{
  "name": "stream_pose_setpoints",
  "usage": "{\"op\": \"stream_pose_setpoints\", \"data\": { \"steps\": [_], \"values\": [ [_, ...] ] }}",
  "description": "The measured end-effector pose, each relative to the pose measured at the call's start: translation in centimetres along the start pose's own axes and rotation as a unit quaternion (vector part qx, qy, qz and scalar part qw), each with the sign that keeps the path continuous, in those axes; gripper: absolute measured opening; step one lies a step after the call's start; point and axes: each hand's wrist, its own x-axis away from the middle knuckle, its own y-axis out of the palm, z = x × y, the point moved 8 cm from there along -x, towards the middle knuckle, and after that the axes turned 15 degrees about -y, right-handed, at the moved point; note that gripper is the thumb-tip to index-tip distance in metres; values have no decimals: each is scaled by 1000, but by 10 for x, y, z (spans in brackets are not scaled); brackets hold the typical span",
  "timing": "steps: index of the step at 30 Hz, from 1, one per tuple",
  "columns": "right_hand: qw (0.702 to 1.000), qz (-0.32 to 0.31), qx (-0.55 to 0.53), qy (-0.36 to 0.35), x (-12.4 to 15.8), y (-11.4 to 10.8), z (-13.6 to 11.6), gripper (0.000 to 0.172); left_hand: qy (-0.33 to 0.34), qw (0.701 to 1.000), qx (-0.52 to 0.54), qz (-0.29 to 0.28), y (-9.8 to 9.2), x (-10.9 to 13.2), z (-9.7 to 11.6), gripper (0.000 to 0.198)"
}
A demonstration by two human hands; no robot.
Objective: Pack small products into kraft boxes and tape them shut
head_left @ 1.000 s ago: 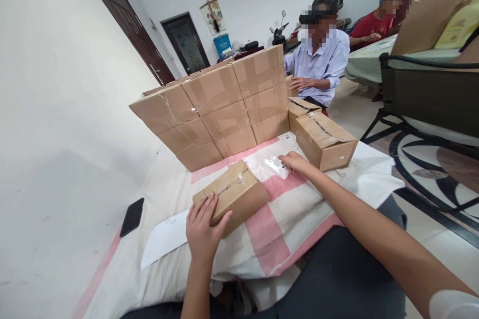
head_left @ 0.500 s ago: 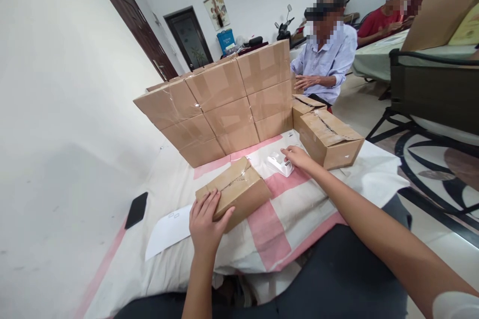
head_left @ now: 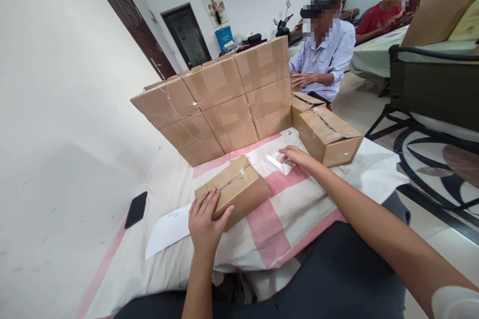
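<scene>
At the near edge of the table, from my seat behind the head camera, I see dark clothing beneath a cream-and-pink cloth. My left hand lies with its fingers spread over the top of a small cardboard box, thumb apart against the side facing me. This box sits at a slant on the cloth, tape along its top seam. Left of it are a white sheet of paper and, beyond that, a black phone. A little farther out, my right hand is at a white tape dispenser, which stands on the cloth past the box; its fingers are bent and touching, but I can't make out whether they grip it. Just beyond my right hand stands a taped carton, with another carton close behind. Across the table rises a wall of stacked boxes. Past its right end sits a person in a pale blue shirt. Farther right, a person in red sits at another table. Against the back stand a motorbike, a blue bin and a dark door.
</scene>
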Motion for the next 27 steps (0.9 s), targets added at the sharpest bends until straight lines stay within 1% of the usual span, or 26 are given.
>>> {"op": "stream_pose_setpoints", "data": {
  "steps": [5, 10, 15, 18, 21, 27],
  "values": [
    [999, -3, -29, 24, 1, 4, 6, 17, 19, 1000, 3, 21, -3, 0, 3, 46],
    [998, -3, -37, 45, 2, 6, 11, 25, 28, 999, 8, 34, -4, 1, 3, 48],
    [998, -1, -22, 59, 3, 7, 10, 27, 27, 999, 4, 35, -3, 0, 3, 47],
    [999, 11, -1, 53, 0, 6, 9, 29, 27, 999, 1, 36, -4, 1, 3, 48],
    [999, 21, 13, 39, -3, 4, 8, 27, 29, 999, 4, 37, -5, 1, 3, 48],
    [999, 37, 22, 22, -2, 4, 7, 28, 30, 999, 11, 39, -5, 0, 3, 47]
  ]
}}
